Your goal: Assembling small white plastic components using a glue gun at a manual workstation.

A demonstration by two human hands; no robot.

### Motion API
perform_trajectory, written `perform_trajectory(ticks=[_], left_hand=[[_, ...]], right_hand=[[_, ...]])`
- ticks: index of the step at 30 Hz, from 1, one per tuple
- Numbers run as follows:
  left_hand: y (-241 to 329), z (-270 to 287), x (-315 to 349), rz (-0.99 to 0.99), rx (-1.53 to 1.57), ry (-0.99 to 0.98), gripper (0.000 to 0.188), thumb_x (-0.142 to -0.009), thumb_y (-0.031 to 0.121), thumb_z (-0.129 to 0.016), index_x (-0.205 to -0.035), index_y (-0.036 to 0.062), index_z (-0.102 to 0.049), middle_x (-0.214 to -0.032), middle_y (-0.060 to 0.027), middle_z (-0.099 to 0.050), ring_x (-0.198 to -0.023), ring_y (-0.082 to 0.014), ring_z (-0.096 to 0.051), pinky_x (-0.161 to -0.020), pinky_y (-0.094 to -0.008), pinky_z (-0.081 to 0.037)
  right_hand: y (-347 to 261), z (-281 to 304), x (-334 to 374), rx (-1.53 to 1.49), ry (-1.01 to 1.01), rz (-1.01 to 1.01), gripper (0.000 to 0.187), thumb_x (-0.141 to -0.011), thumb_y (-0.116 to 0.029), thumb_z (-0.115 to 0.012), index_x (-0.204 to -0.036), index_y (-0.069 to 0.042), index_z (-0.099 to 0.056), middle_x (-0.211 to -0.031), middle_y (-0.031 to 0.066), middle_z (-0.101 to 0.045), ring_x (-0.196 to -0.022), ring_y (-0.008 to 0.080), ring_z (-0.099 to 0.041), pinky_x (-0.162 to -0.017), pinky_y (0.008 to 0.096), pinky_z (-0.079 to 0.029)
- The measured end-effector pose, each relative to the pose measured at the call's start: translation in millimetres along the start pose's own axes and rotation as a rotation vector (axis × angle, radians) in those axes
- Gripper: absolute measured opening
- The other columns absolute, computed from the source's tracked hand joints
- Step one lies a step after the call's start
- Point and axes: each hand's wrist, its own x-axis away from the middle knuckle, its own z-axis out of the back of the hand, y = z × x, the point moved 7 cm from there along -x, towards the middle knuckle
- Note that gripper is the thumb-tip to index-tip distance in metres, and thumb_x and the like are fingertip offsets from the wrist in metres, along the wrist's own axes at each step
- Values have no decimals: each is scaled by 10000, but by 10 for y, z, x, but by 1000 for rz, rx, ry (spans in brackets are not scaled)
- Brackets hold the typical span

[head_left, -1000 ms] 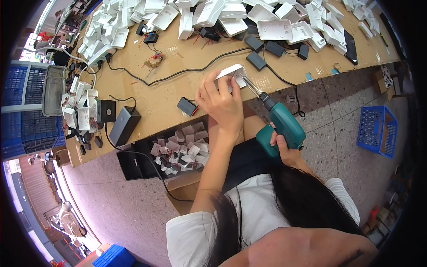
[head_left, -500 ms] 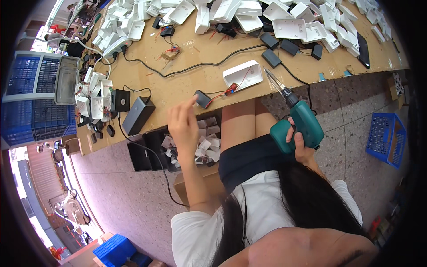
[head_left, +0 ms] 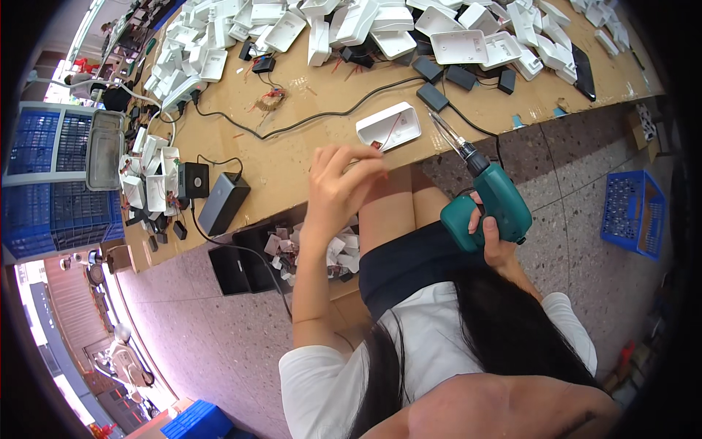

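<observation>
My left hand (head_left: pixel 340 183) is over the table's front edge, its fingers bent toward the thumb. A small red circuit board (head_left: pixel 376 145) with thin wires lies just past its fingertips, at the near end of an open white plastic case (head_left: pixel 391 126). A trace of red shows at the fingertips; whatever they pinch is too small to make out. My right hand (head_left: pixel 491 233) grips the handle of a green soldering gun (head_left: pixel 501 197) above my lap. Its long metal tip (head_left: pixel 447 132) points up and left, close to the right end of the case.
White plastic cases (head_left: pixel 457 47) are heaped along the table's far side. Black boxes (head_left: pixel 431 96) and a black cable (head_left: pixel 322 115) lie in front. A dark power adapter (head_left: pixel 224 201) stands at left. Black bins (head_left: pixel 230 269) sit below the table; a blue crate (head_left: pixel 632 216) stands on the floor.
My left hand has moved right and its fingers have bent together, covering the small black box and wires seen earlier. My right hand keeps its grip on the soldering gun. The view has shifted slightly.
</observation>
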Motion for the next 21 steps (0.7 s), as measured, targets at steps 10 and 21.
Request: perform_trajectory(ticks=[10, 21], left_hand=[[16, -478, -110, 451, 100, 275, 140, -858, 69, -780, -977, 108, -718, -869, -14, -687, -829, -186, -610, -816, -346, -378], [40, -464, -116, 465, 37, 341, 124, -898, 132, -783, -1019, 142, -760, -842, 21, -643, -838, -174, -563, -857, -349, -350]], right_hand=[[47, 4, 22, 68, -104, -49, 414, -1069, -261, -503, -1329, 60, -540, -1075, 131, -629, -751, 126, -579, -735, 305, -492], [40, 96, 16, 47, 24, -18, 355, -1002, -236, -652, -1156, 83, -635, -797, 62, -650, -633, 113, -601, -640, 268, -488]])
